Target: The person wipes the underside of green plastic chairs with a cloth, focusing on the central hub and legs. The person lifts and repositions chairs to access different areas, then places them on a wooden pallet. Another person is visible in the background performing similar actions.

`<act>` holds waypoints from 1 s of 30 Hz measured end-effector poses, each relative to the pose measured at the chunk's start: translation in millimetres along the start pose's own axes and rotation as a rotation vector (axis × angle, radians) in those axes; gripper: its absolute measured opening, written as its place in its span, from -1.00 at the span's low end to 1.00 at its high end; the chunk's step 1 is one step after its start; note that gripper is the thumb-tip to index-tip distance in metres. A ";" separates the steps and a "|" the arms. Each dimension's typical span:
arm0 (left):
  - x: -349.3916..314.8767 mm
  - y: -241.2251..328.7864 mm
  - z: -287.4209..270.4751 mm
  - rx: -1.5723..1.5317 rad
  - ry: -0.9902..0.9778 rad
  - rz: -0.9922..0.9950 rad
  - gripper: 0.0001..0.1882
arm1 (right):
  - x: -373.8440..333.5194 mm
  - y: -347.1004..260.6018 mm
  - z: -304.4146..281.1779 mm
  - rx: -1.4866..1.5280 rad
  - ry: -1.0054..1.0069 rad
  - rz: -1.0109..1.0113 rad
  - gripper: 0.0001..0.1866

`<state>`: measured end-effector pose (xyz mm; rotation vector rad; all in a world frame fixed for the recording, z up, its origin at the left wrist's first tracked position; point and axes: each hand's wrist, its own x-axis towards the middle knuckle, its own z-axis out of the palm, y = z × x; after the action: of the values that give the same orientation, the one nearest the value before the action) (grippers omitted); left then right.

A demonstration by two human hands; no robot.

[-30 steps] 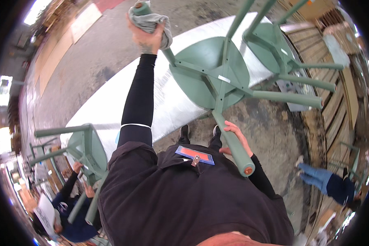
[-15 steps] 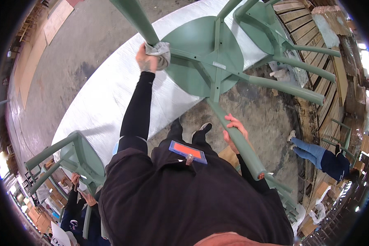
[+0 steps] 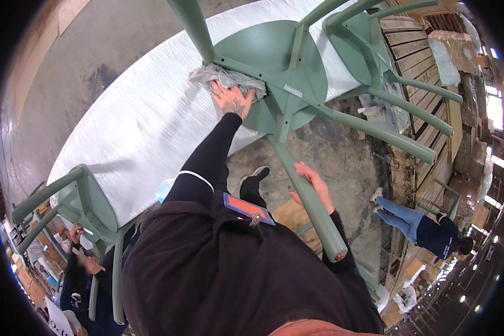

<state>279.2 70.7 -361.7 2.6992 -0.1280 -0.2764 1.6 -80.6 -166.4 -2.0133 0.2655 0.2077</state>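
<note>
one grey cloth (image 3: 206, 74), bunched at a far leg (image 3: 192, 31) earlier, now along a crossbar (image 3: 251, 70) of the middle of three upturned green stools (image 3: 257, 43), white-covered table (image 3: 123, 106), left hand (image 3: 231, 102) spread over it, right hand (image 3: 318, 186) curled around a near leg (image 3: 315, 217)

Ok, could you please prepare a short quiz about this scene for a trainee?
1. What lies under the left hand: a) a brush, b) a cloth, c) a hammer?
2. True or false: the seat nearest that hand shows its underside.
3. What green part is the right hand at?

Key: 1. b; 2. true; 3. a leg.
</note>
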 end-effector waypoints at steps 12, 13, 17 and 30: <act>-12.8 1.5 19.5 0.053 -0.090 0.296 -0.62 | 221.0 -15.7 -73.7 -0.770 -0.181 -0.171 -0.32; -22.6 8.5 22.8 0.246 -0.270 0.497 -0.61 | 249.3 -12.8 -56.2 -0.867 -0.188 -0.130 -0.31; -55.8 12.4 31.0 0.031 -0.037 0.719 -0.61 | 320.2 8.2 18.8 -1.310 -0.291 -0.068 -0.27; 32.4 -45.4 -21.8 -0.989 -0.074 -0.209 -0.43 | 331.0 23.4 52.2 -1.359 -0.185 0.089 -0.31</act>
<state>317.6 116.4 -367.0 1.7166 0.2207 -0.3760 311.4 -75.4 -296.0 -3.2847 0.0721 0.7817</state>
